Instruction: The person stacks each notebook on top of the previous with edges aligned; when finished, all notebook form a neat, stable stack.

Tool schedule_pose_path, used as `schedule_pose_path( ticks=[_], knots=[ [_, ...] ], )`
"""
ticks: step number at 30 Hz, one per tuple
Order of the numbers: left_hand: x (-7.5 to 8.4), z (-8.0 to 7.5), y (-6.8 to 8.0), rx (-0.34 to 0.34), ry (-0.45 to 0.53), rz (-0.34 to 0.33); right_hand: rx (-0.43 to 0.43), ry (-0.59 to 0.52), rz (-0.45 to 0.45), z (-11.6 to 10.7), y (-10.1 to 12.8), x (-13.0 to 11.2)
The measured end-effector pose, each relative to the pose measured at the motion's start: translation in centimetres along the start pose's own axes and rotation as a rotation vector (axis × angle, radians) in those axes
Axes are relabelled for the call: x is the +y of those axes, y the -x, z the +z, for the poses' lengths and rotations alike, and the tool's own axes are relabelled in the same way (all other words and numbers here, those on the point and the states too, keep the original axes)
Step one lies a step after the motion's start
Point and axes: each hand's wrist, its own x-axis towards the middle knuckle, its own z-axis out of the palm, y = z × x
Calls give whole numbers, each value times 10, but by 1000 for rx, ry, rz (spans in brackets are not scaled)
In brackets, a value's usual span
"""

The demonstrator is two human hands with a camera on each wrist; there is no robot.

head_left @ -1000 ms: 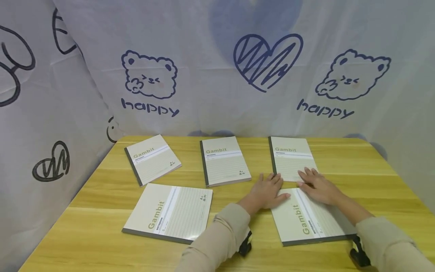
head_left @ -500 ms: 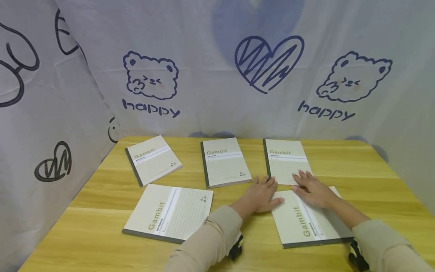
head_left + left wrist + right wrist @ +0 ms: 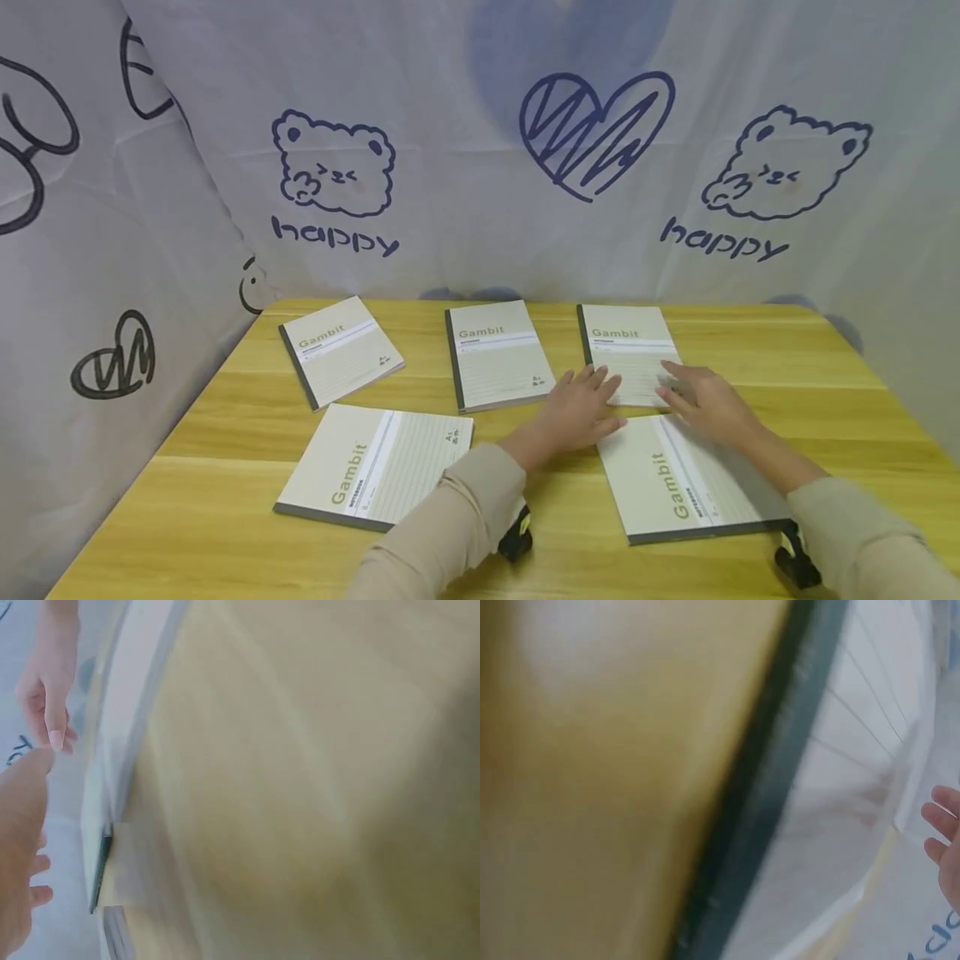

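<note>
In the head view, my left hand (image 3: 573, 408) hovers with spread fingers near the lower left corner of the back right notebook (image 3: 626, 337). Fingers extended, my right hand (image 3: 712, 408) is over that notebook's lower right corner and the far edge of the front right notebook (image 3: 675, 483). Both notebooks are cream, marked "Gambit", with dark spines. Neither hand grips anything. The left wrist view has my left hand (image 3: 19, 847) at its edge, thumb out, and my right hand (image 3: 51, 694) beyond. The dark spine of the front right notebook (image 3: 829, 787) crosses the right wrist view.
Matching notebooks lie on the wooden table (image 3: 187, 500): a back left one (image 3: 345, 358), a back middle one (image 3: 495, 362) and a front left one (image 3: 397, 458). A white cloth (image 3: 457, 217) with drawings hangs behind the table and along the left.
The back right notebook has slid left, towards the middle one. Since half a second ago both hands have lifted slightly from the notebooks, the left drifting left and the right a little right.
</note>
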Motion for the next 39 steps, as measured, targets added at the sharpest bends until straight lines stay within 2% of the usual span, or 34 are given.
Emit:
schedule_pose_path(
  ticks=[2,4,8,11,16,21,27,33,39],
  knots=[
    [-1,-4,-3,70,58,-46,42,27,13,-5,-2,3],
    [-1,-6,-6,104,152,-106,55,67,23,-9,-3,6],
    [3,4,-14,53,312,-232,-11,113,67,-9,-4,14],
    [7,14,-20,5,348,-310,-80,139,102,-6,-4,19],
    [11,23,-25,-27,314,-423,-152,203,147,2,-4,24],
    [16,22,-31,-56,204,-439,-162,203,153,4,-5,28],
    [24,18,-39,-139,105,-497,-198,163,156,5,-9,29],
    [28,13,-44,-164,131,-543,-199,148,132,7,-9,29],
    [28,12,-45,-154,137,-524,-186,136,97,6,-9,26]
  ],
)
